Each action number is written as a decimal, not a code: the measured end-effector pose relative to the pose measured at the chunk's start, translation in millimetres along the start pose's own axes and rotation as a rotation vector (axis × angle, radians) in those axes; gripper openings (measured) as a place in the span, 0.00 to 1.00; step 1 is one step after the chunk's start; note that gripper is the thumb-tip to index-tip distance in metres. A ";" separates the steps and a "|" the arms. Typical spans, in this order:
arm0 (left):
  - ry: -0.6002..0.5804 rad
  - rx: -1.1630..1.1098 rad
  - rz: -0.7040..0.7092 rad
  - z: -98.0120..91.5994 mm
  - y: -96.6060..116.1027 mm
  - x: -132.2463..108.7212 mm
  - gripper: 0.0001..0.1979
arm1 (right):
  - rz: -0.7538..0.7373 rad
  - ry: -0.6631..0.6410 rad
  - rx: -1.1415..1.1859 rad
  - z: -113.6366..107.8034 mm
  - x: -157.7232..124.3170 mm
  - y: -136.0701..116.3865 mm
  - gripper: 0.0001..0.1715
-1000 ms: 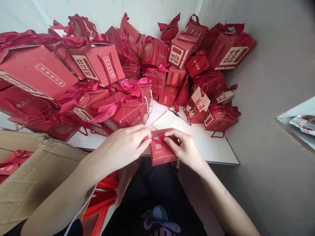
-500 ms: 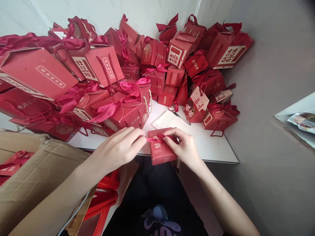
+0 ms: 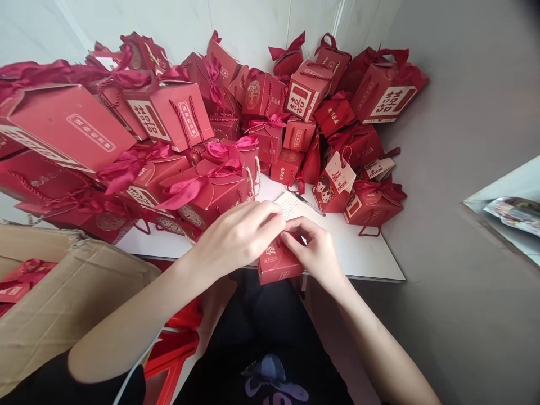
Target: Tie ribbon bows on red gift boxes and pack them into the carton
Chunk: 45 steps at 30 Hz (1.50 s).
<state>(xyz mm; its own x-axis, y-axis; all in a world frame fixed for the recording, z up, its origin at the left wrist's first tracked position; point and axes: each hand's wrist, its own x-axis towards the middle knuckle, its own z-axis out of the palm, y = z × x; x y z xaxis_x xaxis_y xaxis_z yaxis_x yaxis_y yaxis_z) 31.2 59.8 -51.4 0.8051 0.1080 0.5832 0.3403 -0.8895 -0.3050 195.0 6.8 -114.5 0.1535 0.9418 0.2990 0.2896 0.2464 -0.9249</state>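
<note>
A small red gift box (image 3: 279,265) with pale characters lies at the front edge of the white table (image 3: 371,250). Above its top, my left hand (image 3: 240,233) and my right hand (image 3: 314,247) meet with fingertips pinched together. The red ribbon on the box runs between them, mostly hidden now by the fingers. My left hand covers the box's far left corner; my right hand rests at its right side. Just beyond lie a written notepad (image 3: 295,207) and a black pen (image 3: 310,203).
Many red gift boxes (image 3: 219,188) with ribbons and cord handles are piled along the back and left. A tagged box (image 3: 331,188) stands at right. An open cardboard box (image 3: 84,298) is at lower left, beside a red plastic stool (image 3: 172,349). A grey wall (image 3: 439,169) bounds the right.
My left hand has moved right, from the box's left side to my right hand, carrying the ribbon end across. The right hand has stayed nearly in place.
</note>
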 end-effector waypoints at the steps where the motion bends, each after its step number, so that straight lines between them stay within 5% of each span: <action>1: -0.026 -0.015 -0.031 1.0 0.4 0.3 0.11 | 0.000 0.008 -0.003 -0.2 0.0 0.9 0.04; 12: -0.288 -0.304 -0.329 -22.7 2.9 -20.5 0.11 | -0.026 0.046 -0.062 1.8 -0.5 6.1 0.03; 18: -0.307 -0.426 -0.430 -16.1 3.2 -17.4 0.10 | -0.069 0.034 -0.120 0.7 -1.8 5.7 0.03; 25: -0.403 -0.823 -0.733 -8.9 7.7 -3.8 0.10 | -0.110 -0.038 -0.152 -1.8 -2.0 1.4 0.04; 33: -0.163 -0.507 -0.355 12.2 4.3 2.6 0.11 | -0.097 -0.124 -0.082 -5.3 -1.1 2.7 0.03; 39: 0.030 -0.622 -0.252 27.2 1.1 5.8 0.11 | -0.100 -0.106 -0.061 -6.5 0.0 6.4 0.04; 45: 0.033 -0.540 -0.220 11.0 5.1 9.2 0.11 | 0.025 -0.067 0.012 -7.0 4.9 3.5 0.03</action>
<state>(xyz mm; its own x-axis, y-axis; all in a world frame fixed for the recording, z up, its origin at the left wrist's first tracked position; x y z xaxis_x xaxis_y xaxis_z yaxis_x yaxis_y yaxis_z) 45.6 61.2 -55.9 0.7247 0.3100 0.6154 0.1953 -0.9489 0.2480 203.4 10.7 -114.6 0.0969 0.9609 0.2595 0.2752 0.2247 -0.9348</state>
